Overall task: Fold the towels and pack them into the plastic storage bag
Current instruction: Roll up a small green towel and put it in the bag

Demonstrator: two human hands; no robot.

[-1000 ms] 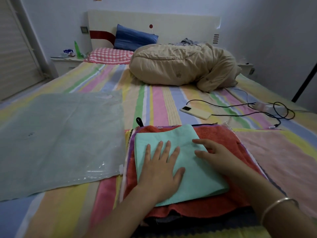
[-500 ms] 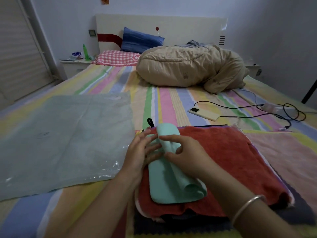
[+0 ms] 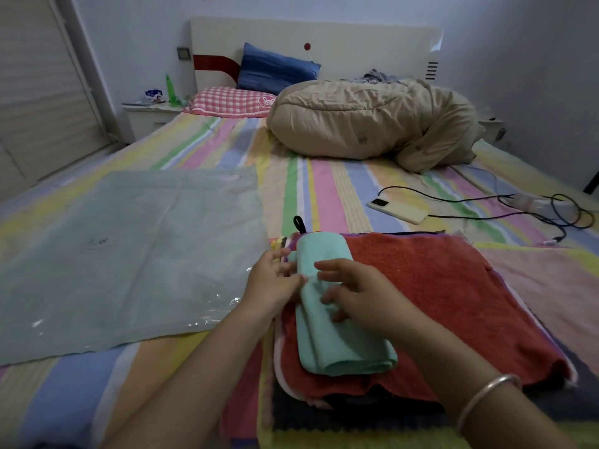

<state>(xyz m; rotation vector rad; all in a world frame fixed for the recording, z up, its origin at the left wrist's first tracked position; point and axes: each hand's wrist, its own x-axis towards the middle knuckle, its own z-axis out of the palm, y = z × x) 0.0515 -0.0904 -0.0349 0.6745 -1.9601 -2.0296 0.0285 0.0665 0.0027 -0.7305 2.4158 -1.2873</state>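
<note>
The mint towel (image 3: 337,322), folded into a narrow strip, lies on the red towel (image 3: 437,293). We judge it light, soft and floppy, best scooped from underneath so the folds hold. Our left hand (image 3: 272,283) touches its left edge, fingers loose; our right hand (image 3: 359,293) rests on top, gripping nothing. The bag (image 3: 129,254) lies flat alongside, to the left.

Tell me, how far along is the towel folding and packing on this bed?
Early days. The mint towel is folded into a narrow strip; the left hand and right hand rest on it, seemingly finishing it. The red towel and layers beneath lie unfolded. The plastic storage bag lies flat beside them, apparently empty, so all packing remains.
</note>
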